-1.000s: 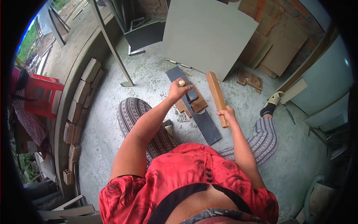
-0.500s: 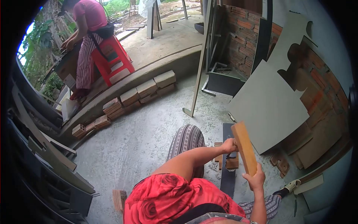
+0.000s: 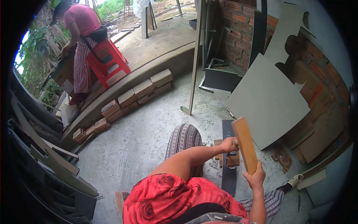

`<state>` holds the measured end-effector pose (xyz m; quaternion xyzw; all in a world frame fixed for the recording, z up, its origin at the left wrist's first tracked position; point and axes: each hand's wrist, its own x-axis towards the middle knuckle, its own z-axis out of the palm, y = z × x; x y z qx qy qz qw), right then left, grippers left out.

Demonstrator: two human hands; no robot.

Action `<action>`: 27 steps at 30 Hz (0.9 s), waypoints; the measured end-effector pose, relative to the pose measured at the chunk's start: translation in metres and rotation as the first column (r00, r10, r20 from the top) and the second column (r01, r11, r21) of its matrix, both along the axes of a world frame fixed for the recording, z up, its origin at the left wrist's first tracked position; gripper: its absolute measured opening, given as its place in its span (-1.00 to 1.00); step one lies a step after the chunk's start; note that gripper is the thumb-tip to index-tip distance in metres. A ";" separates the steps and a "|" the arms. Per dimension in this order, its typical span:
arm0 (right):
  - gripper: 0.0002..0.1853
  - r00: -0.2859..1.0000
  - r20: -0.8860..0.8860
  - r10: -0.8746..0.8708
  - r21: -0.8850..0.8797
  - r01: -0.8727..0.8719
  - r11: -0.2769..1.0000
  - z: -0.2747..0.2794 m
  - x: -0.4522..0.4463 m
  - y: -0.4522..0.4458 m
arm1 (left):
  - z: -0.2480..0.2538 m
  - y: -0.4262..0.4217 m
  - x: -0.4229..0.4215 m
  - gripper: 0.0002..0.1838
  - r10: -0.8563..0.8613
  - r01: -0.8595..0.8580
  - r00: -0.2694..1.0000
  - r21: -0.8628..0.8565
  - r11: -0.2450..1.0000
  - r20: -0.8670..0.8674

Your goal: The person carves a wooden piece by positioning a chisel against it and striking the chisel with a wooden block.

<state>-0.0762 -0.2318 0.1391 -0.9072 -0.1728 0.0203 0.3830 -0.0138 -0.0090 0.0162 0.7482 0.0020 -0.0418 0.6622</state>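
Note:
My left hand (image 3: 228,145) is wrapped round the handle of what looks like a chisel (image 3: 235,142); its round butt end shows, while the blade is mostly hidden. In my right hand (image 3: 255,177) is the lower end of a thick wooden block (image 3: 244,145), held raised and tilted, its middle close to the chisel's end. Below both hands a dark board (image 3: 228,181) lies on the floor. A small brown wood piece (image 3: 233,160) sits on the board, and another wood piece (image 3: 217,142) lies beside its left edge.
Bricks (image 3: 143,89) line a low concrete ledge. Large pale panels (image 3: 270,99) lean at the right, and a thin upright strip (image 3: 194,71) stands ahead. Stacked boards (image 3: 52,164) fill the left side. Beyond the ledge another person (image 3: 82,22) sits on a red stool (image 3: 108,61).
The view has shifted slightly. Both hands keep their holds, and the wooden block stays raised near the chisel with little movement. The seated person's arms have shifted a little.

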 end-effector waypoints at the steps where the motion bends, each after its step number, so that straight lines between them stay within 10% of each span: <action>1: -0.38 0.995 -0.097 -0.024 -0.313 -0.008 0.950 -0.002 0.001 -0.005 | -0.008 -0.003 0.001 -0.63 0.075 -0.078 0.995 0.040 0.996 0.060; 6: -0.38 0.984 -0.176 -0.037 -0.217 -0.003 0.976 -0.002 0.003 -0.008 | -0.001 -0.002 -0.008 -0.60 -0.048 0.063 0.997 0.240 0.969 -0.067; 27: -0.38 0.970 -0.238 -0.057 0.085 0.080 0.993 0.000 -0.006 0.003 | -0.001 0.002 0.013 -0.56 0.054 -0.046 0.997 0.114 0.992 -0.064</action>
